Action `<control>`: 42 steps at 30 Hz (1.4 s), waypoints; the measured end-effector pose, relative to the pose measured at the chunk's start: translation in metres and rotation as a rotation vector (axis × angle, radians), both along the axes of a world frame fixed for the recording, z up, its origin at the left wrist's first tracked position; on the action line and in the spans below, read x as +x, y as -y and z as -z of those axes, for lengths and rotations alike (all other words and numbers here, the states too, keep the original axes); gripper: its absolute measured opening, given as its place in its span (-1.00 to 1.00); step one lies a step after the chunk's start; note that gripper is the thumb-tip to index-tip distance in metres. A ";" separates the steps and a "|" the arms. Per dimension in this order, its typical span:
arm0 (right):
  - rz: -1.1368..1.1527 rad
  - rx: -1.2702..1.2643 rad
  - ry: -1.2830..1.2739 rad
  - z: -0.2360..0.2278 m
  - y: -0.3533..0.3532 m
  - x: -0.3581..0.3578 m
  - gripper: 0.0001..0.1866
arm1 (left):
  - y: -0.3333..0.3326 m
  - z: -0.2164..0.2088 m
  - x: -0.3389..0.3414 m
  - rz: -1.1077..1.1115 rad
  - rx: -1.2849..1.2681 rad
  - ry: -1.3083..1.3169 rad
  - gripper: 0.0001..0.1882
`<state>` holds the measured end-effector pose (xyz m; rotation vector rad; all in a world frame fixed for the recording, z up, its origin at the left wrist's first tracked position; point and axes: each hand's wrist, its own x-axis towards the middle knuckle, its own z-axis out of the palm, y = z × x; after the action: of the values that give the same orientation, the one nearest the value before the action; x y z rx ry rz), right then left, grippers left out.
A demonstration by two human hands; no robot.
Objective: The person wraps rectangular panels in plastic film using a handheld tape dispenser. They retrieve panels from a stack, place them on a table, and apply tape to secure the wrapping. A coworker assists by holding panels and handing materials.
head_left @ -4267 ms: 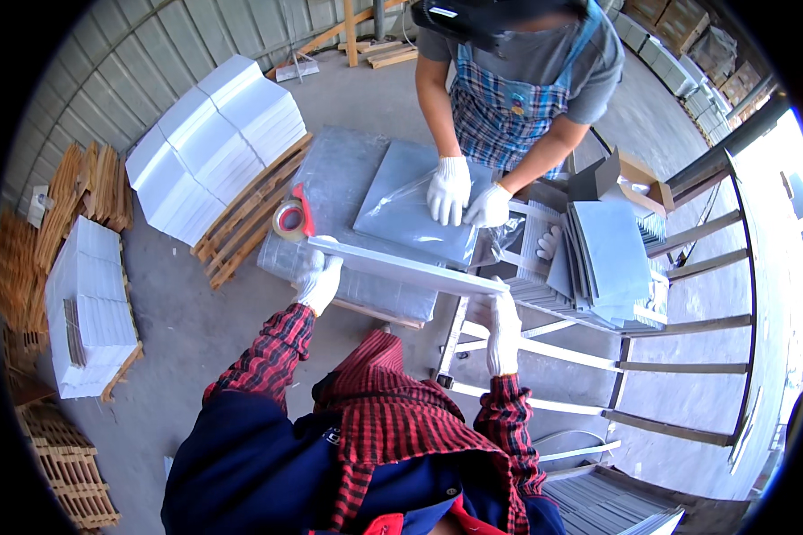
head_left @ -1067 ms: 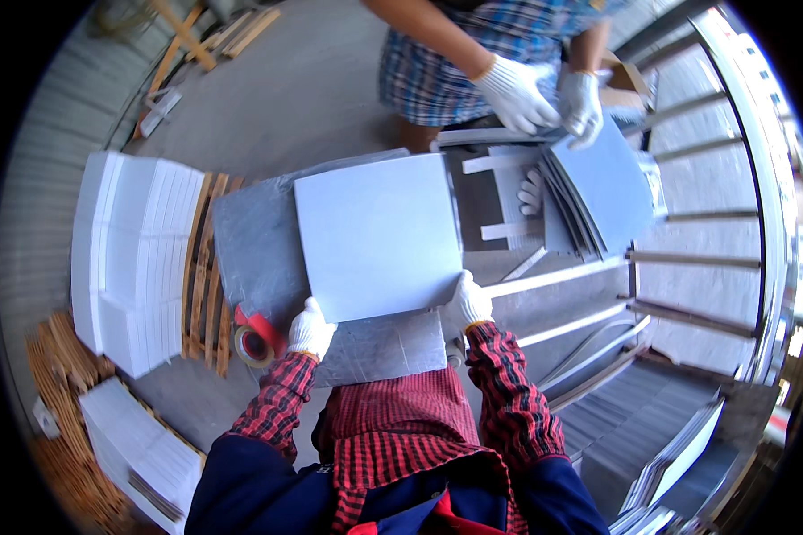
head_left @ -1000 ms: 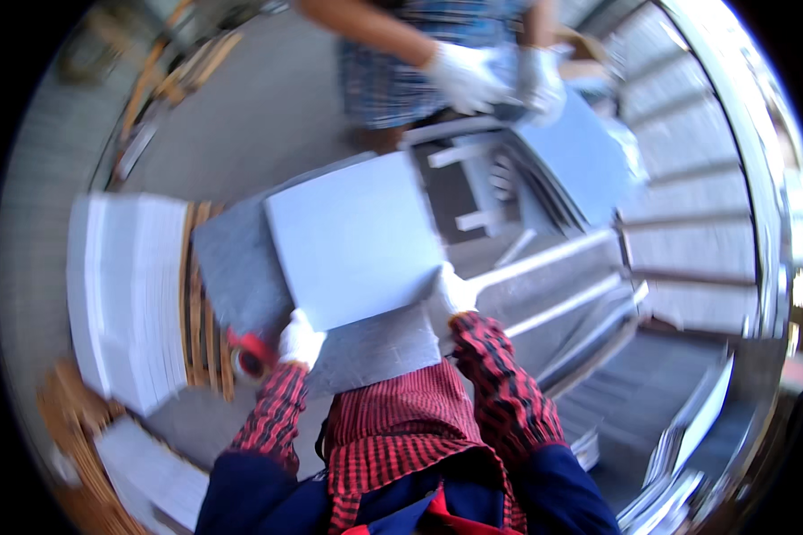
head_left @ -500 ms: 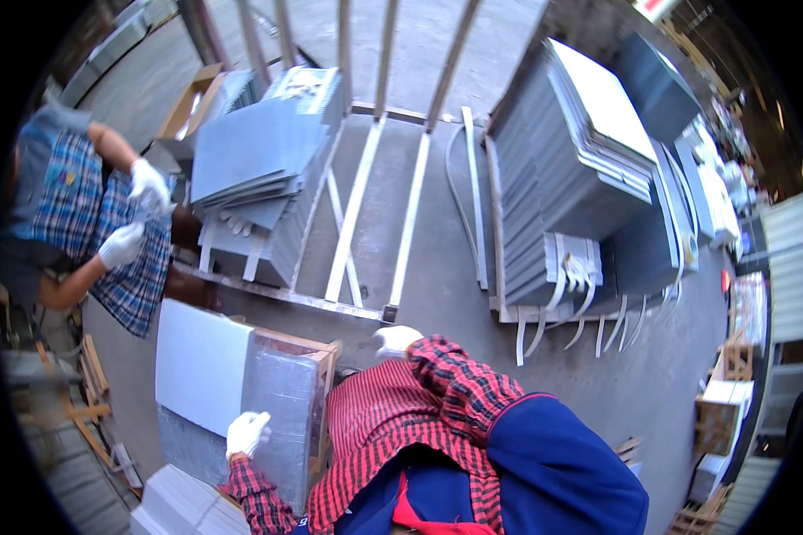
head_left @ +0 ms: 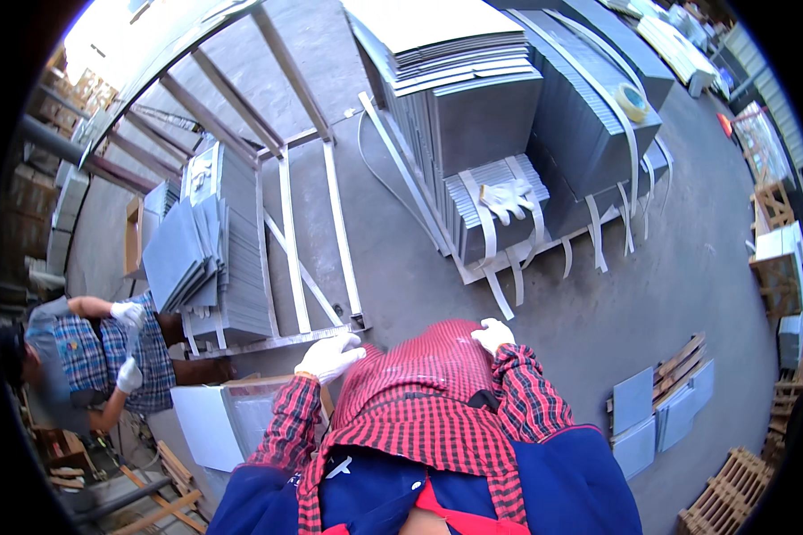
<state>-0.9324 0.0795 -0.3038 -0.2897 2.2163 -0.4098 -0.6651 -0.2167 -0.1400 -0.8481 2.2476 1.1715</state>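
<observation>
My left hand (head_left: 330,357), in a white work glove, hovers beside the front of my red-and-black checked apron (head_left: 410,383) with its fingers loosely stretched. On the apron's other side is my right hand (head_left: 492,336), also gloved, its fingers slightly bent and apart. Neither hand holds anything. Just left of my left arm, a white panel (head_left: 210,426) lies on a wrapped stack, partly hidden by my sleeve. Ahead to the right, a pair of white gloves (head_left: 509,198) rests on a low stack of grey panels (head_left: 466,201) with pale straps hanging down its front.
Taller grey panel stacks (head_left: 486,125) stand behind, one bearing a tape roll (head_left: 632,102). A metal rack frame (head_left: 337,232) extends ahead left. A co-worker (head_left: 89,357) in white gloves works beside another panel stack (head_left: 183,254). Flat panels (head_left: 633,401) and a wooden pallet (head_left: 727,490) lie right.
My view has swung to the right, toward the strapped stacks. My left hand has left the wrapped stack's side and come to the apron; both hands are now in front of my body.
</observation>
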 end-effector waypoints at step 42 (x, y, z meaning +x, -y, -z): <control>0.029 -0.176 -0.676 0.037 0.167 -0.277 -0.37 | 0.157 -0.054 -0.629 1.150 -1.005 -0.711 -0.43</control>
<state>-1.2095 -0.0871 -0.3412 -0.5540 2.8490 -0.5872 -1.2938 -0.3735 -0.0856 0.7719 3.0762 -0.3240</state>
